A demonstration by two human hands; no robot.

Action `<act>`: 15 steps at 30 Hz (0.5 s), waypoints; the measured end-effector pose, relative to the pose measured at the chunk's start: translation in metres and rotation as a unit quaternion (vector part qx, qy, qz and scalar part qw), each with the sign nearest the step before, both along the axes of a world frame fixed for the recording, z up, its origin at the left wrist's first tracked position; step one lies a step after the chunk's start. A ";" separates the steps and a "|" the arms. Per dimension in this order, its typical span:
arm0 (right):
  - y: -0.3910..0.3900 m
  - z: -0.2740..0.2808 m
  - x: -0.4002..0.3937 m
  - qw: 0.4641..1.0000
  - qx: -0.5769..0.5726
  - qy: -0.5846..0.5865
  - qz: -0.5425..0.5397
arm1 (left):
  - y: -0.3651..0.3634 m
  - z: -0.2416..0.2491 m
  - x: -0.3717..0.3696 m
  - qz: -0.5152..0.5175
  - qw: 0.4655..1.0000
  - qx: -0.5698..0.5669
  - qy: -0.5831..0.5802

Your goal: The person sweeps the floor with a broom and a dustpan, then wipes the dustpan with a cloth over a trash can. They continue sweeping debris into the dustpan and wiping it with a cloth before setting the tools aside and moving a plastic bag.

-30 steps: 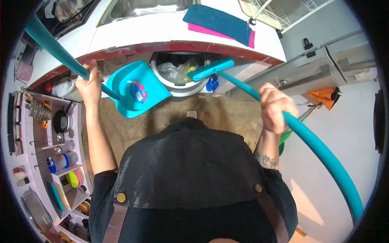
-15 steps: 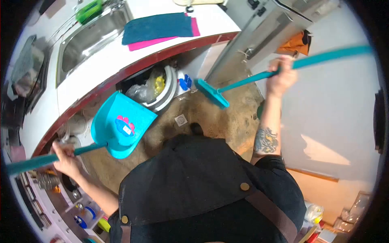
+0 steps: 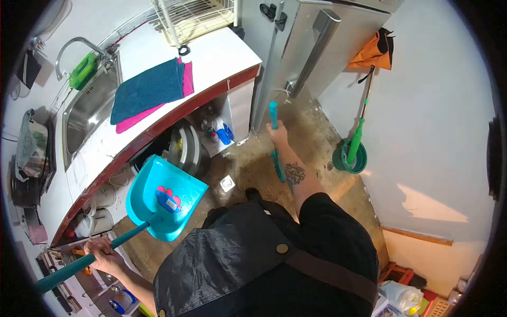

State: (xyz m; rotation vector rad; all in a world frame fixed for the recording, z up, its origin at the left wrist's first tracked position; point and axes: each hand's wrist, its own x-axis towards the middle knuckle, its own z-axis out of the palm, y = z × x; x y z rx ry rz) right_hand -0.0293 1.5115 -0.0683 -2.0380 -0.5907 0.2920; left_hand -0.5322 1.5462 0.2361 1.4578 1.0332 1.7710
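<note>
My left hand [image 3: 103, 255] is closed round the long teal handle of a turquoise dustpan [image 3: 151, 186]. The pan, with a pink and blue sticker inside, is held at the left, in front of the cupboard opening under the counter. My right hand [image 3: 277, 136] reaches forward, its fingers wrapped round the handle of a teal broom [image 3: 273, 113]. That handle is strongly foreshortened. Part of the broom head [image 3: 278, 167] shows beside my forearm, over the brown floor; the arm hides the rest.
A white counter [image 3: 95, 140] with a sink [image 3: 87, 119] and folded towels [image 3: 149, 90] curves along the left. Ahead stands a fridge [image 3: 332, 53]. A green bucket [image 3: 353, 158] with a mop is by the right wall. A floor drain [image 3: 227, 183] lies ahead of my feet.
My right hand has come inward and the broom has swung from slanting right to nearly end-on. The dustpan has lowered slightly in view. My view has turned, showing the bucket and dish rack.
</note>
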 end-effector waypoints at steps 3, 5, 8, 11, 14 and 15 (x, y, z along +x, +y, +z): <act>0.016 -0.013 0.013 0.995 -0.083 0.042 -0.022 | -0.006 -0.006 0.025 0.004 1.000 -0.009 0.021; 0.036 -0.014 0.020 0.988 -0.087 0.076 -0.099 | -0.009 -0.005 0.039 0.008 0.999 -0.016 0.033; 0.061 -0.020 0.021 0.989 -0.130 0.020 -0.061 | -0.017 -0.005 0.063 0.014 0.999 -0.035 0.019; 0.082 -0.033 0.027 0.975 -0.200 0.090 -0.017 | -0.020 -0.006 0.077 -0.002 0.999 -0.034 0.014; 0.101 -0.039 0.033 0.972 -0.216 0.092 -0.003 | -0.022 -0.005 0.088 -0.022 0.999 -0.036 0.019; 0.108 -0.039 0.033 0.973 -0.199 0.119 -0.011 | -0.023 -0.005 0.092 -0.020 0.999 -0.034 0.022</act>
